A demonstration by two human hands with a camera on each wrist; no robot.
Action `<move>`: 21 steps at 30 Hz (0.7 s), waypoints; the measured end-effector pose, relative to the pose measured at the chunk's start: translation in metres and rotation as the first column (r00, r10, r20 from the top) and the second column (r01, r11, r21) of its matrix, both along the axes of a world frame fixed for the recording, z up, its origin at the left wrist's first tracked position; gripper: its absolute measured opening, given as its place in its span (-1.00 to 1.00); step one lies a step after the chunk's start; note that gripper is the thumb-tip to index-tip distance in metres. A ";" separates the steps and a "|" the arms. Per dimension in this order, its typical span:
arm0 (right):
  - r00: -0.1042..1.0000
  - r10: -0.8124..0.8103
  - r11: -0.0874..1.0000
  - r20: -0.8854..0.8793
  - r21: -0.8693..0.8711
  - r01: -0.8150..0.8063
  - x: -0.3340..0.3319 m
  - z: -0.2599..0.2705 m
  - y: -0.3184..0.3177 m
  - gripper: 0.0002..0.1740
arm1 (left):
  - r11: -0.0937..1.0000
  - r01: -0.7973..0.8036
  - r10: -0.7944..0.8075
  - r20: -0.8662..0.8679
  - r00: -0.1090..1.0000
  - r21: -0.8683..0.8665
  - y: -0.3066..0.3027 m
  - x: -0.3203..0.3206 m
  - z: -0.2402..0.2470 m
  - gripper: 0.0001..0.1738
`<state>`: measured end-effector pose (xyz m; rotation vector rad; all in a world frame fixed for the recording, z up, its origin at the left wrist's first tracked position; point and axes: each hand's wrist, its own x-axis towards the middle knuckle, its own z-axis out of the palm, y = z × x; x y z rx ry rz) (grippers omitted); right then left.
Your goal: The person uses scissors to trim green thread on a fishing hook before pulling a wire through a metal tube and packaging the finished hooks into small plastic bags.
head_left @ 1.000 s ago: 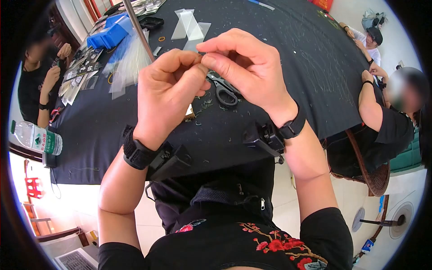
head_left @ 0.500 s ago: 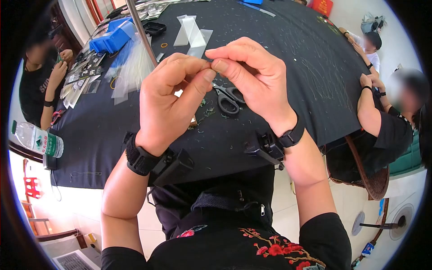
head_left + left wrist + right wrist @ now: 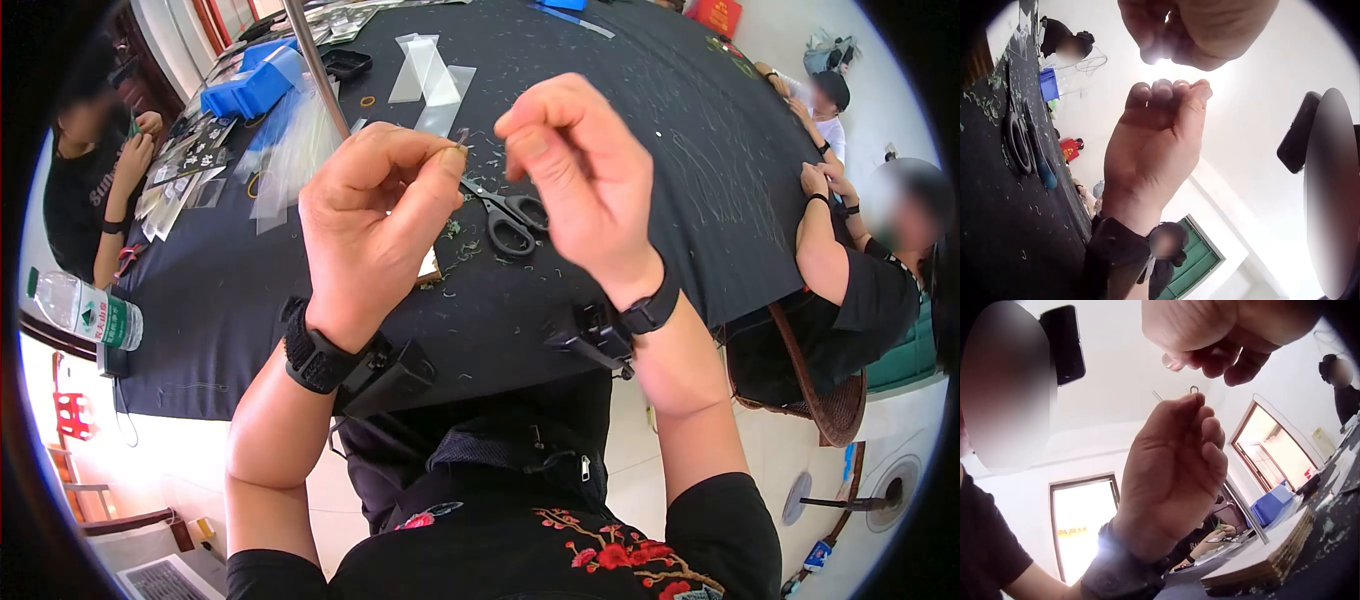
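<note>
My left hand (image 3: pixel 375 220) is raised over the black-covered table and pinches a tiny thin piece with a wire-like loop (image 3: pixel 1194 390) between thumb and forefinger. In the right wrist view the loop stands just above the thumb tip. My right hand (image 3: pixel 590 180) is held a little to the right, apart from the left, with curled fingers and the thumb close to the forefinger; I cannot tell whether something fine lies between them. Below the hands lie black-handled scissors (image 3: pixel 510 238). A worn block (image 3: pixel 1266 556) with a pale top sits on the table, mostly hidden behind my left hand in the head view.
Clear plastic strips (image 3: pixel 428 75), a blue bin (image 3: pixel 255 85) and a metal pole (image 3: pixel 318 70) stand farther back. Green scraps (image 3: pixel 455 240) litter the cloth (image 3: pixel 600 60). A water bottle (image 3: pixel 88 310) is at the left edge. Other people sit on both sides.
My right hand has drawn away from the left fingertips toward the right, exposing the small piece pinched in the left. Earlier both hands' fingertips met. The left hand has shifted only slightly.
</note>
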<state>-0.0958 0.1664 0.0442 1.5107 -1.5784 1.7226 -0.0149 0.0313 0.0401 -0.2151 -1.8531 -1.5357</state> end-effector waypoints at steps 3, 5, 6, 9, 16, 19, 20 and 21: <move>0.998 0.028 0.999 0.065 0.017 -0.029 -0.007 0.001 0.002 -0.90 | 0.991 0.095 -0.099 0.044 0.994 0.092 0.002 0.003 0.000 -0.98; 0.979 0.164 0.985 0.125 0.036 -0.169 -0.007 0.001 0.000 -0.86 | 0.979 0.147 -0.157 0.063 0.986 0.144 0.003 0.004 0.000 -0.97; 0.972 0.183 0.974 0.148 0.108 -0.199 -0.006 0.001 0.003 -0.85 | 0.974 0.170 -0.181 0.062 0.981 0.151 0.003 0.004 -0.001 -0.96; 0.969 0.192 0.973 0.157 0.095 -0.208 -0.008 -0.002 0.000 -0.86 | 0.974 0.181 -0.192 0.077 0.978 0.137 0.003 0.005 0.000 -0.92; 0.978 0.123 0.985 0.168 0.102 -0.141 -0.009 -0.003 -0.001 -0.88 | 0.959 0.236 -0.254 0.105 0.962 0.159 0.007 0.006 -0.001 -0.80; 0.972 0.138 0.982 0.188 0.101 -0.159 -0.009 -0.003 0.000 -0.89 | 0.953 0.254 -0.273 0.108 0.956 0.164 0.006 0.005 -0.002 -0.79; 0.972 0.138 0.982 0.188 0.100 -0.159 -0.009 -0.003 0.000 -0.89 | 0.953 0.254 -0.273 0.107 0.956 0.164 0.006 0.005 -0.003 -0.79; 0.971 0.145 0.982 0.190 0.089 -0.164 -0.010 -0.002 0.000 -0.89 | 0.955 0.256 -0.273 0.103 0.956 0.150 0.005 0.004 -0.003 -0.79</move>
